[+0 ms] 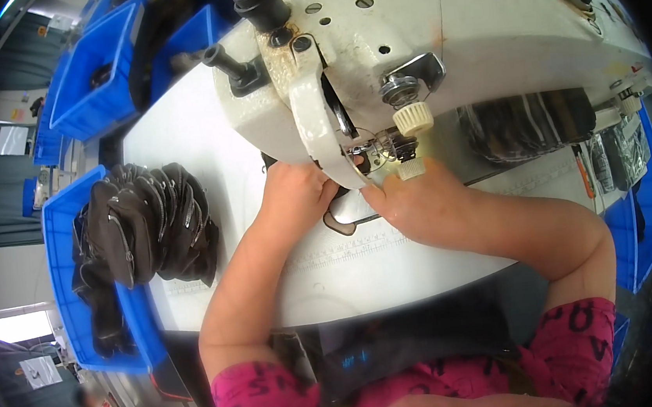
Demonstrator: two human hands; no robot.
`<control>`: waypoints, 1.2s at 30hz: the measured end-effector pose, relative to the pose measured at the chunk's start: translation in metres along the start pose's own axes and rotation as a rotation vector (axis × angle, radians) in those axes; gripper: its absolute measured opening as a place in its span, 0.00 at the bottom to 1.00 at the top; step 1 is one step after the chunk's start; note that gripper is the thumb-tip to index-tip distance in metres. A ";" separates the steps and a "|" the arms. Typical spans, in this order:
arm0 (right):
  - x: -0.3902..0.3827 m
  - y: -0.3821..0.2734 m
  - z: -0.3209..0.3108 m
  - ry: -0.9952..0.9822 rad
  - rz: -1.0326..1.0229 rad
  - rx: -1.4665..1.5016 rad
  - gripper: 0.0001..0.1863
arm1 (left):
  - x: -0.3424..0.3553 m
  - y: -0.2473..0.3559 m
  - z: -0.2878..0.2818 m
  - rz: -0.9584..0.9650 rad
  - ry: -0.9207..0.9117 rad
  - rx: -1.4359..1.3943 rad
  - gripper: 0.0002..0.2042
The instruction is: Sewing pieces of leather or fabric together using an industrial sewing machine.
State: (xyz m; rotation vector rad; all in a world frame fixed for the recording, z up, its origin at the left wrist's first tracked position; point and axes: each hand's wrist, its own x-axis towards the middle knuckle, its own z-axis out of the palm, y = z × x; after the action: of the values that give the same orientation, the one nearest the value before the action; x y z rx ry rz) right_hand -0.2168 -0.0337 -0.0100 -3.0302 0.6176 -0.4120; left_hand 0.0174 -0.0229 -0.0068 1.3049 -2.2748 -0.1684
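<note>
A white industrial sewing machine [450, 27] fills the top of the view, its needle area [380, 151] just above my hands. My left hand [298, 194] rests on the white table [348, 272] left of the needle, fingers curled under the machine head. My right hand [412, 203] lies on the right of the needle, thumb pressing a small dark piece [347, 217] flat on the table by the presser foot. The machine head hides most of that piece and my fingertips.
A blue bin [65, 307] at the left table edge holds a stack of black zippered pieces [147, 224]. More blue bins [87, 85] stand at the back left. Black striped fabric [526, 125] hangs under the machine arm at right, with another blue bin [646, 227] beyond.
</note>
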 end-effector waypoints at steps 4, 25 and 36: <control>0.001 0.000 -0.003 -0.022 -0.011 -0.020 0.27 | 0.001 0.005 -0.002 -0.024 -0.011 0.013 0.08; 0.004 0.007 0.007 0.030 0.042 -0.022 0.28 | -0.005 0.007 -0.007 -0.093 -0.024 0.200 0.04; 0.002 0.007 0.001 0.034 0.019 0.061 0.26 | 0.003 0.003 -0.005 -0.004 -0.022 0.148 0.03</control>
State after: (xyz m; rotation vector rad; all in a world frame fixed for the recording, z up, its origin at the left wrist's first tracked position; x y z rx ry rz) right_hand -0.2173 -0.0414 -0.0114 -2.9633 0.6240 -0.4729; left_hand 0.0161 -0.0232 -0.0004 1.3880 -2.3405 -0.0162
